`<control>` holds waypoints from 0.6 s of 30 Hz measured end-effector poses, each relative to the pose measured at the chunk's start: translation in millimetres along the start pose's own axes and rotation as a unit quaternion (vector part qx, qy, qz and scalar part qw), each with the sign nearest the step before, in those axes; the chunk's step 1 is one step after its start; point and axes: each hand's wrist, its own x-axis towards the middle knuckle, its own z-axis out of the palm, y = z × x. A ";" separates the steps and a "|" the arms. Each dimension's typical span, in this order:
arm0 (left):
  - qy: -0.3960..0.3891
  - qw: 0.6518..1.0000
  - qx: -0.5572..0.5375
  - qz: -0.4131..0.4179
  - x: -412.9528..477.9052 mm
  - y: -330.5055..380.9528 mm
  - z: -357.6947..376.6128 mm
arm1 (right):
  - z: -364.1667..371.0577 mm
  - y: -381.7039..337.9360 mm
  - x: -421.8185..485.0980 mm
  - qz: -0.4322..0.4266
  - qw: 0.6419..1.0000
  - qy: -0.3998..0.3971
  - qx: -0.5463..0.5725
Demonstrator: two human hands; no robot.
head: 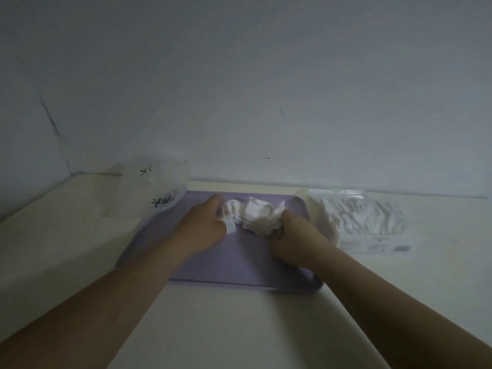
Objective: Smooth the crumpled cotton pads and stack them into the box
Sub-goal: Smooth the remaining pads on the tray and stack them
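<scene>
A crumpled white cotton pad [255, 215] lies at the far part of a lilac tray [239, 265]. My left hand [205, 225] grips its left end, fingers curled round the cotton. My right hand [290, 235] clutches its right end in a fist. To the right of the tray lies a clear box [372, 222] with white cotton pads bunched inside. The picture is blurred, so finger detail is hard to read.
A clear plastic container [157, 190] with black markings stands at the tray's far left corner. The cream table [226, 328] runs back to a pale wall [239, 89]; its left side ends at a wall corner.
</scene>
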 end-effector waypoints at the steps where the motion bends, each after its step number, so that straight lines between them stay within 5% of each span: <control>1: 0.001 1.000 -0.002 -0.002 -3.8 -3.9 -1.0 | -2.9 -6.3 -1.9 -0.001 0.999 -0.009 0.034; 4: 0.025 1.000 0.010 -0.010 -11.6 -8.1 -0.7 | -6.2 -8.3 -0.8 -0.040 0.990 -0.027 0.134; 10: 0.026 0.998 -0.033 -0.042 -14.6 -12.6 -6.7 | -17.4 1.5 0.4 0.003 0.999 -0.043 -0.027; 18: 0.058 0.990 -0.116 -0.065 -21.7 -16.7 -14.7 | -24.8 -3.0 -9.1 0.048 0.997 -0.058 -0.009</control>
